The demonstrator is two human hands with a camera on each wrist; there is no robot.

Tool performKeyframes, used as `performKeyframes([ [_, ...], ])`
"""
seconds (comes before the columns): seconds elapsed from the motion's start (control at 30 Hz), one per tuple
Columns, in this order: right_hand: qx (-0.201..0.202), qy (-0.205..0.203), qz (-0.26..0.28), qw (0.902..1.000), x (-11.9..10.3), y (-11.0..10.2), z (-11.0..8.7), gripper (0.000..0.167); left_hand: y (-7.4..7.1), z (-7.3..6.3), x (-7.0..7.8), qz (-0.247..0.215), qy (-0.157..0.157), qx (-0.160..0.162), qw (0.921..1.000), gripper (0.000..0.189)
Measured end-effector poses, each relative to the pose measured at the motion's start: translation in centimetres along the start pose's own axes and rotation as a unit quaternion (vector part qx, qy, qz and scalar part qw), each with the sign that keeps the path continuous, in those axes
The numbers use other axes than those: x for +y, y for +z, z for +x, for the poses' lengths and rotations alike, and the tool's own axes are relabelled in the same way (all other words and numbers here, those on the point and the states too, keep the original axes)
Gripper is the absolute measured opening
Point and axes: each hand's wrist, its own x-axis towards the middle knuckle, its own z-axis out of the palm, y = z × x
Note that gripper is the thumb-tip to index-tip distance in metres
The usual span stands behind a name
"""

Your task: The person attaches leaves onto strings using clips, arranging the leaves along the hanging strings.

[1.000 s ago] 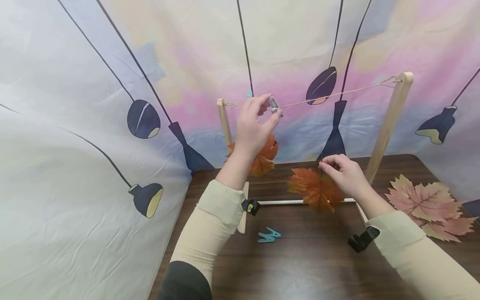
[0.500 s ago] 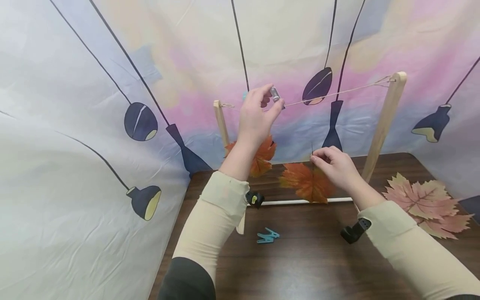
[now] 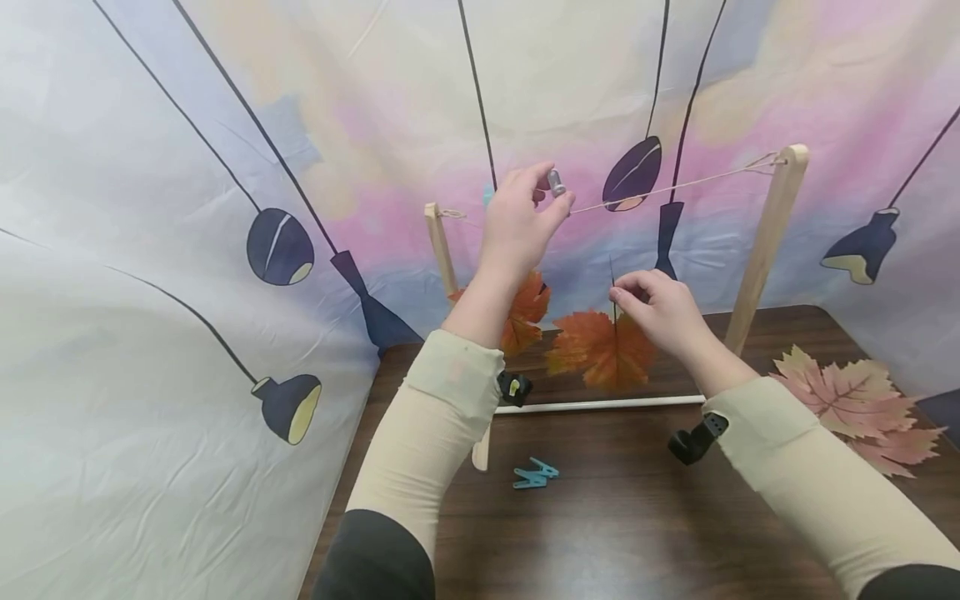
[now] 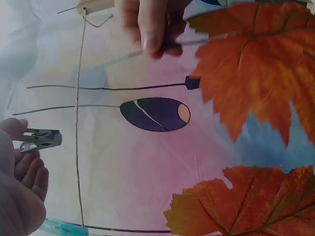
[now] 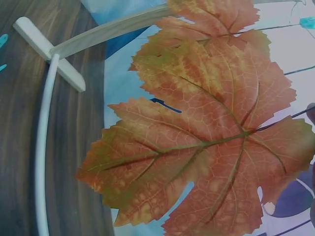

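Observation:
My left hand [image 3: 517,221] pinches a grey clothespin [image 4: 47,138] between thumb and finger, close to the string [image 3: 690,181]. In the left wrist view a small gap lies between the clothespin and the string. With thumb and fingertips, my right hand [image 3: 663,312] holds an orange maple leaf [image 3: 603,348] by its thin dark stem, blade hanging down, below the string. Another orange leaf [image 3: 527,312] hangs behind my left forearm. A light-blue clothespin [image 4: 64,228] is on the string at that side.
Two wooden posts [image 3: 765,246] carry the string, and a white rod [image 3: 600,405] joins their feet. Light-blue clothespins [image 3: 535,474] lie on the dark wooden table [image 3: 600,533]. Pinkish leaves [image 3: 855,400] lie at the right. A printed cloth [image 3: 360,125] hangs behind.
My right hand has raised its leaf and moved it left, towards the string and my left hand. The left hand has shifted slightly up and right, still holding the grey clothespin.

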Motion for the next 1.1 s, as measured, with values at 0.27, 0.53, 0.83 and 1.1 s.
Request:
performKeyframes([
  [0.27,-0.013,0.004,-0.017,0.9998,-1.1,-0.8,1.9,0.025,0.1,0.5,0.6,0.001,-0.020,-0.007,0.9998,0.045],
  [0.53,-0.006,0.007,-0.018,0.9998,-1.7,-0.9,3.3,0.022,-0.2,0.8,0.7,-0.018,-0.034,-0.011,0.9992,0.046],
  [0.83,-0.021,0.022,0.006,0.9995,-2.6,-0.6,4.3,0.024,-0.3,1.3,0.5,-0.019,-0.037,-0.005,0.9991,0.050],
  [1.1,-0.033,0.034,0.005,0.9988,-3.2,0.2,4.9,0.025,0.0,1.6,-0.1,-0.023,-0.039,-0.016,0.9988,0.041],
])
